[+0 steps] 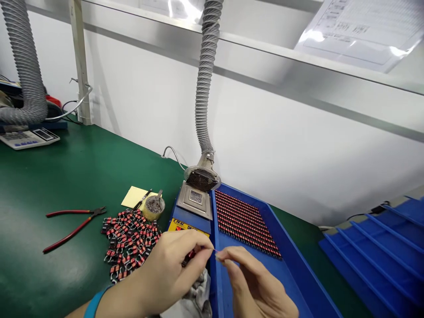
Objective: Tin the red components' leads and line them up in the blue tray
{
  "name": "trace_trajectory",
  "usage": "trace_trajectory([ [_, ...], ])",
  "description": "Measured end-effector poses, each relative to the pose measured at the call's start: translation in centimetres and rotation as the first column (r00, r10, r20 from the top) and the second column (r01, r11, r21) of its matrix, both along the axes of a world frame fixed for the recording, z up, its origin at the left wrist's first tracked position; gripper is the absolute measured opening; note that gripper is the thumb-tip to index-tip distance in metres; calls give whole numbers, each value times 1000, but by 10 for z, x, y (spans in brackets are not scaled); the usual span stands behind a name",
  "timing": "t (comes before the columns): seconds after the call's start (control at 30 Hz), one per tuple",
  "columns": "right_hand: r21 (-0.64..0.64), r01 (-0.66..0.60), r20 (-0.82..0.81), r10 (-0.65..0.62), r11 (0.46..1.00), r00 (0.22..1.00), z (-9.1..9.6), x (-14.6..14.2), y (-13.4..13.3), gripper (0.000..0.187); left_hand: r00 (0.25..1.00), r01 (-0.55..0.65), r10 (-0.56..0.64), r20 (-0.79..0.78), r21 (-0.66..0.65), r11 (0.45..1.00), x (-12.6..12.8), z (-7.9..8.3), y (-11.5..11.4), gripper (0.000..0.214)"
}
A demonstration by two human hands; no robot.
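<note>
While both hands meet low in the view, the left hand (172,269) pinches a small red part (190,255) between thumb and fingers, and the right hand (251,282) closes its thumb and forefinger on the thin wire (214,251) that sticks out of that part. The part sits just inside the left fingertips, with the wire bridging the short gap between the two hands. A blue wristband (94,304) circles the left wrist.

Just left of the left hand, touching distance from its knuckles, lies a loose pile of red parts (127,245) on the green counter (49,176). Farther left of that pile rest red-handled pliers (71,225), well apart from the hands. Beyond the pile stand a small cup (153,208) with a tool in it and a yellow note pad (134,196).

Straight ahead of the hands sits a blue solder pot (194,207) with a metal top, under a grey ribbed hose (205,79). The right hand hovers over a blue tray (291,269), and beyond it, ahead and a little right, neat rows of red parts (247,223) fill the tray's far end. Below the left hand lies a grey cloth (198,298). Far to the right stand stacked blue trays (380,251).
</note>
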State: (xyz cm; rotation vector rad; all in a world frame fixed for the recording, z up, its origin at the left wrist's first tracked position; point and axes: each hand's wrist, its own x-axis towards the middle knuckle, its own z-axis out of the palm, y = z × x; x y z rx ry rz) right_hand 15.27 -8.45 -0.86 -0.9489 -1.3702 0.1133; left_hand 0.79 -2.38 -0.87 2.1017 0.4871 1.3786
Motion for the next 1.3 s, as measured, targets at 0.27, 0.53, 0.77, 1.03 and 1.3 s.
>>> trace_trajectory([
  [0.27,25,-109,80,106,994,991,-6,2,6,36,989,130,-146,-20,-344,930,-4,11,-5,15],
  [0.53,-199,-262,-236,214,944,948,-11,-4,6,23,997,78,-79,14,32,996,5,2,-4,18],
  [0.77,-119,-317,-214,288,941,934,-6,3,7,12,992,125,-129,7,-287,950,1,10,-5,16],
  [1.03,-215,-136,-169,100,967,981,-11,-7,5,28,1000,-11,12,-3,207,978,7,1,-2,24],
  [1.3,-1,-116,-20,116,993,993,-7,2,8,23,998,46,-52,-33,-175,984,-2,10,-4,14],
])
